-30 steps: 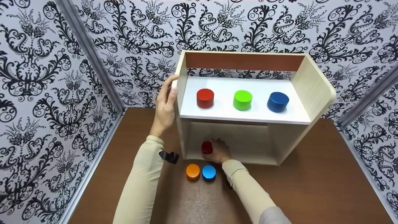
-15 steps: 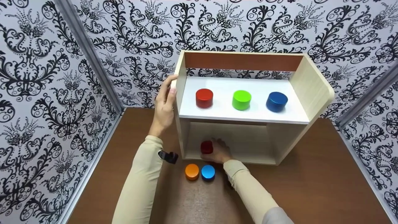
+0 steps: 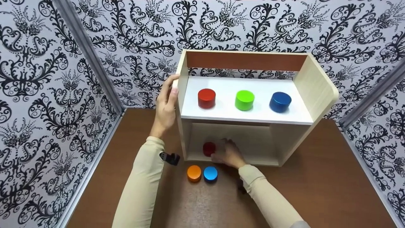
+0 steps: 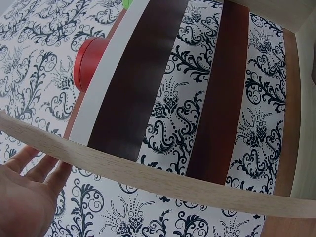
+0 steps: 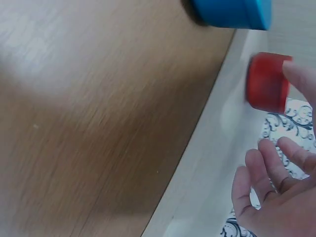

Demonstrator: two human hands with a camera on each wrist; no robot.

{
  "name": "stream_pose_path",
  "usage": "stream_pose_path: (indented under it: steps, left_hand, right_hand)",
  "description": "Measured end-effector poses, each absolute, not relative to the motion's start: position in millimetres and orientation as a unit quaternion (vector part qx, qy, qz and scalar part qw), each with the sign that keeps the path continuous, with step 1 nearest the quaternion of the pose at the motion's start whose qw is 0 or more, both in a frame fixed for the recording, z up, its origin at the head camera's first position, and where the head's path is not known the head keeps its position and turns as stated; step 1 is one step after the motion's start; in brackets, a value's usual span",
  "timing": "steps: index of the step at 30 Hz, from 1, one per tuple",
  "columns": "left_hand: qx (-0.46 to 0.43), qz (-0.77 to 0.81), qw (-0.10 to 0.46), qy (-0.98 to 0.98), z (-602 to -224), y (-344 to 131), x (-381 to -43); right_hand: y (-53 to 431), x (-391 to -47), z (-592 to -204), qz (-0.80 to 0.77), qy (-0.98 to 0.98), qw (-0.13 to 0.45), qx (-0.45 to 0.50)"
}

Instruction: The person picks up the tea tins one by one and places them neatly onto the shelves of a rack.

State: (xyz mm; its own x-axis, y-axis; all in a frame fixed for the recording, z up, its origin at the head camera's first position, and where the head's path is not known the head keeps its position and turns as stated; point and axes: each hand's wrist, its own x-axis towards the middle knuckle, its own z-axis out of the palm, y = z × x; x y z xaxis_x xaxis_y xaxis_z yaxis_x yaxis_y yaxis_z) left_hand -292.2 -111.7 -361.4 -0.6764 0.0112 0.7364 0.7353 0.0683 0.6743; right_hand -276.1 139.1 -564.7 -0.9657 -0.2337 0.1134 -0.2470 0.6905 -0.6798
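Note:
In the head view my left hand [image 3: 165, 109] rests against the outer left side of a wooden two-level shelf [image 3: 319, 79]; in the left wrist view its fingers [image 4: 37, 170] reach behind the panel's edge, their tips hidden. Inside the lower compartment stands a red cylinder [image 3: 209, 149], near the left end. My right hand [image 3: 230, 155] is just right of it, fingers spread and holding nothing. In the right wrist view the thumb overlaps the red cylinder [image 5: 269, 83]; whether they touch I cannot tell.
On the white upper board stand another red cylinder [image 3: 206, 98], a green cylinder [image 3: 244, 100] and a dark blue cylinder [image 3: 280, 102]. An orange cylinder [image 3: 194, 173] and a light blue cylinder [image 3: 210, 174] sit on the brown table [image 3: 196, 205] before the shelf. Patterned walls enclose the table.
My right hand has let go of the red cylinder and shifted slightly right, its fingers spreading. The cylinder stays in the lower compartment. My left hand keeps its place on the shelf's side.

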Motion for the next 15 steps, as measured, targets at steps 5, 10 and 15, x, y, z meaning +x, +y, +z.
stream_pose_path:
  steps: [5,10,15]
  left_hand:
    - [-0.275,-0.622,0.292,-0.673,-361,-111,-292]
    - [-0.273,-0.624,0.291,-0.672,-362,-111,-292]
    - [-0.274,-0.626,0.292,-0.669,-361,-110,-292]
  right_hand:
    - [147,-265,-561,0.376,-0.914,0.039,0.15]
    - [154,-251,-560,0.364,-0.918,0.034,0.154]
    - [158,-233,-565,0.357,-0.915,0.022,0.184]
